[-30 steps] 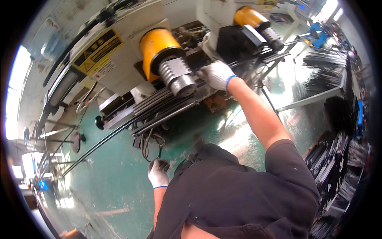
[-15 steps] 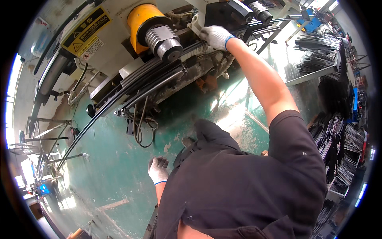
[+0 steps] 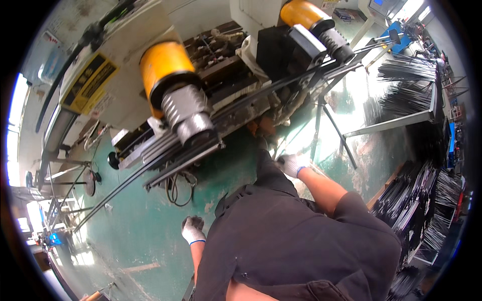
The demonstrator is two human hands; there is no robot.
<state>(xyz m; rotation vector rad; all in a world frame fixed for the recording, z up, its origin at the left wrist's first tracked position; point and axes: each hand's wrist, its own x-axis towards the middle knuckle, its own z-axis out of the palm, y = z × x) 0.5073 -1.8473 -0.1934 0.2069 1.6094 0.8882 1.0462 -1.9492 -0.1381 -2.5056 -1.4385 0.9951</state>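
Observation:
My left hand (image 3: pixel 193 230), in a white knit glove with a grey palm, hangs low over the green floor with its fingers loosely bent and nothing seen in them. Beside my thigh is my right hand (image 3: pixel 291 165), gloved the same way; its fingers are partly apart and hold nothing that I can see. Both hands are away from the machine (image 3: pixel 128 95) in front of me. Long thin dark metal strips (image 3: pixel 251 99) run along its front. Above them, a yellow cylinder (image 3: pixel 165 67) carries a ridged grey metal spindle (image 3: pixel 186 109).
A second yellow cylinder (image 3: pixel 304 14) sits farther right on the machine. Cables (image 3: pixel 176 194) loop down beneath its front edge. Racks at the right hold bundles of dark metal strips (image 3: pixel 404 203). A metal stand (image 3: pixel 65 185) is at the left.
My right hand has left the machine's front and come down beside my thigh. My left hand has shifted slightly. The view has moved, bringing more of the second yellow cylinder into sight.

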